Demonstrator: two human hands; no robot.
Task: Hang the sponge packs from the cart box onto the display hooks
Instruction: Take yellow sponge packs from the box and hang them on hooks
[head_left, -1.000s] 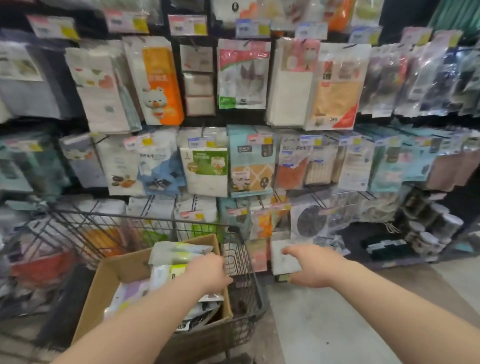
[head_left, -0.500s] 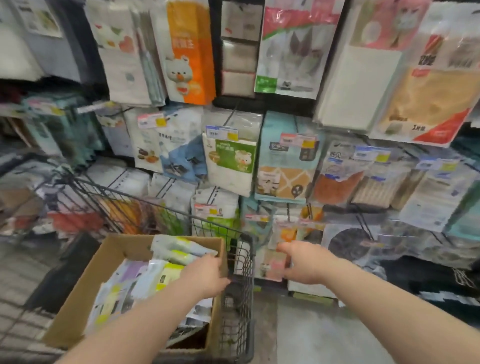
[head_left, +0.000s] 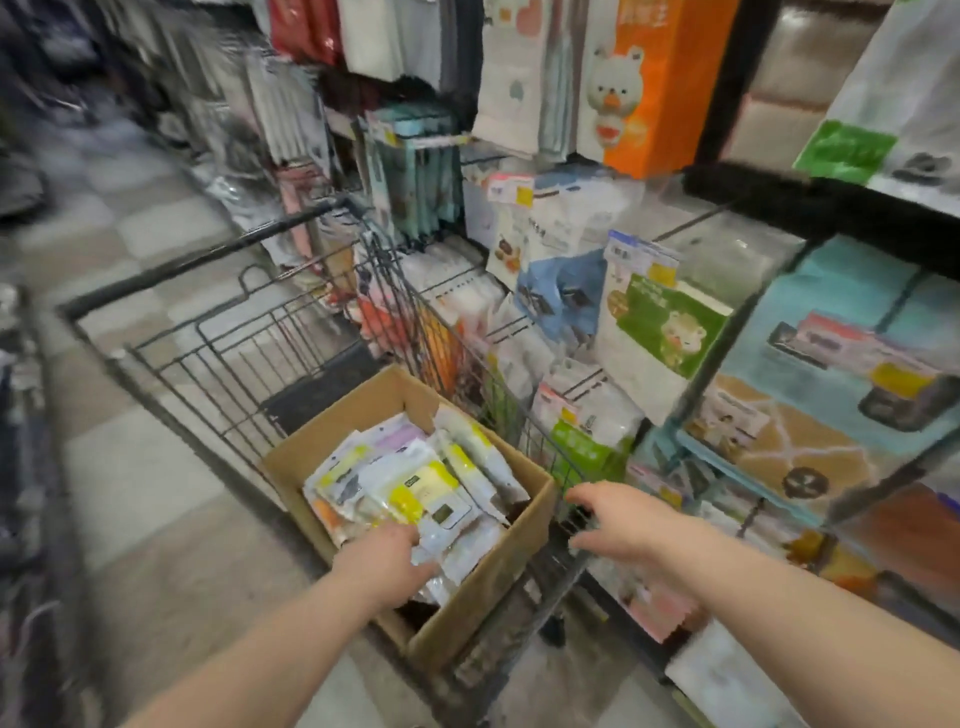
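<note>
In the shop aisle, the view has swung hard to the left compared with half a second ago, so the cart (head_left: 208, 262) now runs away down the floor (head_left: 150, 467) instead of sitting square to the rack. The cardboard box (head_left: 498, 577) is in the cart's near corner, and the sponge packs (head_left: 415, 483) are piled in it, yellow, white and purple ones mixed.

The left hand (head_left: 384, 564) has slid from the far side of the box to the near edge of the pile. It lies on the packs with fingers bent over them and the thumb sticking out sideways. The fingertips are buried in the plastic, so I can't tell if it's pinching one or just resting there.

The right hand (head_left: 618, 525) has come off the hanging goods (head_left: 660, 322) and is now at the cart's wire rim just beside the box corner. It's half open, fingers spread, nothing in it.

The whole left side is a motion smear. The hooks are hidden behind what hangs on them, labels are unreadable, and both arms are cut off at the bottom.
</note>
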